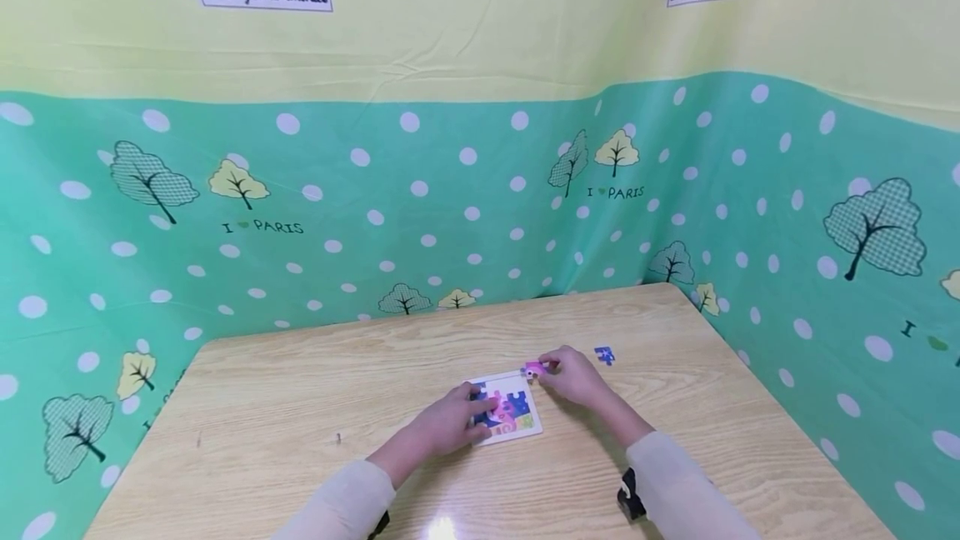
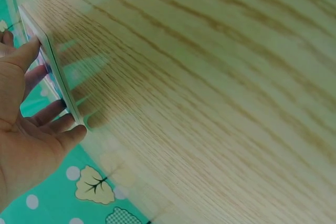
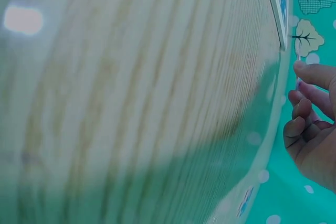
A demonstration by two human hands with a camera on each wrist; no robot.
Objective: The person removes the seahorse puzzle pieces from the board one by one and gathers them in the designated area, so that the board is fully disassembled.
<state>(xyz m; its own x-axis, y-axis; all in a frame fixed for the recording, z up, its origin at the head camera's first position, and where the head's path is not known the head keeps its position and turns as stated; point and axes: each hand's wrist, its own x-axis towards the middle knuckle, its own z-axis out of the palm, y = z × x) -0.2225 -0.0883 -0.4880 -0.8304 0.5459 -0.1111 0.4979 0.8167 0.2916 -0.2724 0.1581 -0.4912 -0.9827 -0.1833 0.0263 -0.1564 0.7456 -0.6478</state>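
A white-framed jigsaw puzzle board (image 1: 531, 426) lies on the table, partly filled with blue, pink and yellow pieces; white backing shows along its upper part. My left hand (image 1: 450, 422) rests on the board's left side, fingers spread across the pieces and frame. In the left wrist view, its fingers touch the board's edge (image 2: 62, 80). Above the upper right corner, my right hand (image 1: 573, 376) pinches a pink puzzle piece (image 1: 533, 370) between thumb and fingers. The right wrist view shows this piece (image 3: 297, 77) edge-on.
A loose blue puzzle piece (image 1: 604, 355) lies beyond the right hand. The wooden table (image 1: 300, 390) ends at a green dotted curtain (image 1: 337, 215) at the back and sides. A black device (image 1: 631, 497) sits at the right wrist.
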